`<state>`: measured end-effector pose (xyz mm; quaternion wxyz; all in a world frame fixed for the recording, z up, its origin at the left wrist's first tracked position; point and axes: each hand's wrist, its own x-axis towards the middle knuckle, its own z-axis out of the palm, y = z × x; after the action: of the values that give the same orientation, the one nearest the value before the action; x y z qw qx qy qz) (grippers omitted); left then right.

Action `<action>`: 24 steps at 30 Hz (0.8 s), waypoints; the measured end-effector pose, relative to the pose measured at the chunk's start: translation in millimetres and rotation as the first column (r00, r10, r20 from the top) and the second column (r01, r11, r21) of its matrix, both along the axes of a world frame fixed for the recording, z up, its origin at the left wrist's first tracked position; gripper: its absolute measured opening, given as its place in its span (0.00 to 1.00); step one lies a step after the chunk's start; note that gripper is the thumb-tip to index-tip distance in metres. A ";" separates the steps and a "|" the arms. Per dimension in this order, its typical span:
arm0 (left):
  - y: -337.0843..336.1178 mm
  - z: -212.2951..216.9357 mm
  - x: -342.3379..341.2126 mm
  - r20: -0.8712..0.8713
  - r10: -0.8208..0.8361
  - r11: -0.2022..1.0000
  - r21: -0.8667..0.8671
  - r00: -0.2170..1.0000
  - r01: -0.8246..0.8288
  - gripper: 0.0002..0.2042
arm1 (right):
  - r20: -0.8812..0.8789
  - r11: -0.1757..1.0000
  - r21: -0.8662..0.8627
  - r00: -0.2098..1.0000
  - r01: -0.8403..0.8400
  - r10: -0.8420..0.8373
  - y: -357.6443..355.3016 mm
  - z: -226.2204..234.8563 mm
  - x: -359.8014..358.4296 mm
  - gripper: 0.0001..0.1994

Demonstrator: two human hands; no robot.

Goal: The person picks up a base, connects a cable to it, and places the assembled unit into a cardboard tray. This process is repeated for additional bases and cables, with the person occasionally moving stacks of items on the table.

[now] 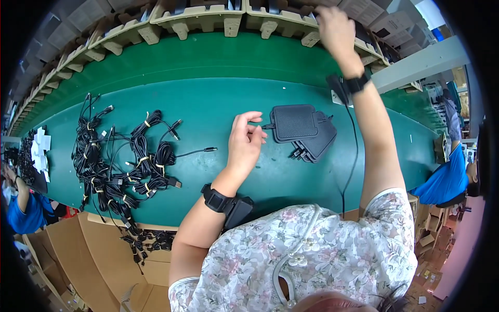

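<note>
Two flat black pads with a textured top (294,123) lie overlapped on the green table, the lower one turned askew. Short cables with plugs (299,154) show at their edges. My left hand (245,141) is just left of the pads, fingers loosely bent and apart, near a plug that sticks out from the upper pad; I see nothing in its grip. My right hand (338,32) reaches to the far right, over the rim of a tan moulded tray (283,23). Its fingertips are blurred against the dark contents, so whether they grip something is unclear.
Bundled black cables (140,151) with pale ties are heaped on the left of the table. More cables lie in a cardboard box (93,244) below the near edge. A grey metal post (421,63) stands at right. People in blue work at both sides. A wire hangs from my right wrist strap.
</note>
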<state>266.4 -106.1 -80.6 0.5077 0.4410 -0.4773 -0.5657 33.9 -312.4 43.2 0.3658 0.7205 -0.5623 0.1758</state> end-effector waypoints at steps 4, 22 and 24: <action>1.3 1.0 0.2 0.088 0.016 0.996 -0.089 0.996 -0.008 0.14 | 0.079 0.706 0.657 0.955 -0.266 0.287 101.2 -11.2 25.4 0.22; 0.1 1.5 -7.1 0.161 0.013 0.990 -0.141 0.987 0.010 0.26 | 0.844 0.432 0.535 0.477 -0.726 -0.243 160.8 -34.3 22.9 0.09; 2.0 6.7 -6.1 0.058 -0.053 0.993 -0.099 0.997 0.058 0.26 | 0.866 0.480 0.500 0.429 -0.721 -0.257 150.7 -27.5 26.1 0.09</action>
<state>260.3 -104.1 -73.9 0.5000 0.4168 -0.5311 -0.5424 60.1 -161.7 15.7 -0.4077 0.6815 -0.5405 0.2779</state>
